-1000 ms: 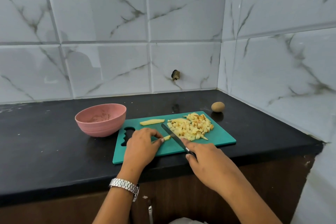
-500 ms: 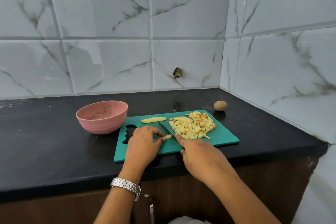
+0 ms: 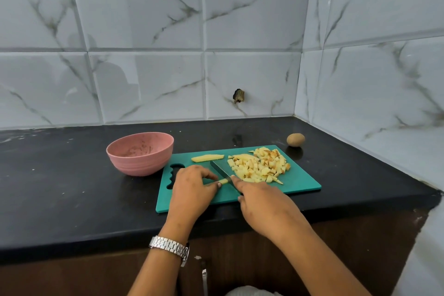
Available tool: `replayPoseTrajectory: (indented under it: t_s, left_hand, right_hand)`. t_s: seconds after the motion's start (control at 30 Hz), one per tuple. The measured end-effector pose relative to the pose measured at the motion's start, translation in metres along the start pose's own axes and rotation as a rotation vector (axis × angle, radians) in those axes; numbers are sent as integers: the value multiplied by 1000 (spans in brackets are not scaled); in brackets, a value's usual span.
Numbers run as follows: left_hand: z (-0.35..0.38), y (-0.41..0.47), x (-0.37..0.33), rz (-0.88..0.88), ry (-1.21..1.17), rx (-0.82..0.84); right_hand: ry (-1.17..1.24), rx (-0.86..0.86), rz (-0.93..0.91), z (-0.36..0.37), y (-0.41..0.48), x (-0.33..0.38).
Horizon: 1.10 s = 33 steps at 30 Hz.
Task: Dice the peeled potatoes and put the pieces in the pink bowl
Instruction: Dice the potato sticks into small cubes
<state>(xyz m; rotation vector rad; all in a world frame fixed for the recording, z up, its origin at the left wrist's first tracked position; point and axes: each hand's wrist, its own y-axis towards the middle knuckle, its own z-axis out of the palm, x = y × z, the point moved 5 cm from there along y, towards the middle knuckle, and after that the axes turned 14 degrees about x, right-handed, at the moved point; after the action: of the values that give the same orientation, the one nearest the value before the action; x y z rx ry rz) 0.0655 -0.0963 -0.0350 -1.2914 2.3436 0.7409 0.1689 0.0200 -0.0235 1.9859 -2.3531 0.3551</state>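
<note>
Hands are shown, in the head view, over the cutting board [image 3: 300,182]: a potato strip [image 3: 223,181] is pinched by the left hand [image 3: 192,187], and the knife [image 3: 222,169] is gripped by the right hand [image 3: 262,202]. Judged light, firm and slippery, the strip is best pinned behind the blade. Dice [image 3: 259,167] are heaped on the board's right; the pink bowl [image 3: 140,154] stands just left of it.
</note>
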Motion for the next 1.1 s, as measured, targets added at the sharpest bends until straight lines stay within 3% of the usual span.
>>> replayPoseTrajectory:
  t_s: [1.1]
  left_hand:
    - [-7,-16,13,-18,35,-150]
  right_hand:
    - [2,44,-41,8,-7,17]
